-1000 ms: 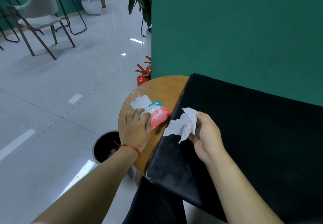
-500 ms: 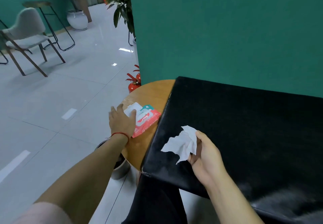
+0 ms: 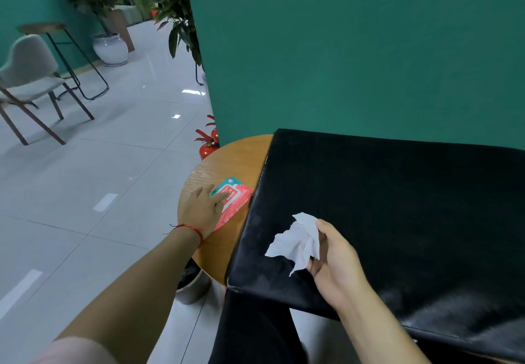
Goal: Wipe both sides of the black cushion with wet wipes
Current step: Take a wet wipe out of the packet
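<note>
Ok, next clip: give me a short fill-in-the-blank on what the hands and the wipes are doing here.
1. The right hand holds a wipe whose colour is ____.
2. The left hand rests on the pack, which lies on the wooden table, to the ____ of the cushion.
3. The cushion's colour is ____.

Missing words: white; left; black.

Even indoor light, ceiling glare on glossy floor [image 3: 193, 92] (edges bowed, slightly soft).
</note>
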Tool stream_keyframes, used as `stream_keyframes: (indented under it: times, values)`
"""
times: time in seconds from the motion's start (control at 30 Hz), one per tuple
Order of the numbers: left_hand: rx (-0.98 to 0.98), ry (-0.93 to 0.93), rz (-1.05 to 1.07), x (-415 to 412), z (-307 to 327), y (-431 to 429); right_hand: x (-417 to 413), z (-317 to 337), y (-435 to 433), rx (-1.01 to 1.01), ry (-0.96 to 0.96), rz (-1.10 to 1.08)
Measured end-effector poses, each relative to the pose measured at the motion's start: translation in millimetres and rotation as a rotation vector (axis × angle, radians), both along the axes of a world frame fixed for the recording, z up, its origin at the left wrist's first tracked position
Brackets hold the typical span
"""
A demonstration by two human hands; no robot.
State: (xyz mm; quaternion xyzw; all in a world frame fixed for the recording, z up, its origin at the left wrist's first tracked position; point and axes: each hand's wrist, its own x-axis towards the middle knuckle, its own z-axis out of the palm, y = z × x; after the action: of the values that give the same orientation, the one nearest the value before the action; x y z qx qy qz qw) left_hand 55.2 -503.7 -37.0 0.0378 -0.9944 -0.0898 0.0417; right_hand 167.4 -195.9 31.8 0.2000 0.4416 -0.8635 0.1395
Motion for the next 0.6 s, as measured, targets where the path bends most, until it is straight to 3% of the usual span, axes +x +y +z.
stream_keyframes:
  times: [0.07, 0.17, 0.37, 0.5, 0.6]
  values:
    - [-0.009, -0.052, -0.002, -2, -2, 1, -1, -1, 0, 0.002, -0.002, -0.006]
    - [0.187, -0.125, 0.027, -4, 2, 2, -1, 0, -1, -0.002, -0.002, -0.01]
    - [0.145, -0.051, 0.089, -9, 5, 4, -1, 3, 7, -0.002, 0.018, -0.014]
    - [0.406, 0.133, 0.168, -4, 35, 41, -1, 5, 14, -0.002, 0.015, -0.028]
    - [0.627, 0.074, 0.148, -16, 66, 95, -3, 8, 24, -0.008, 0.032, -0.05]
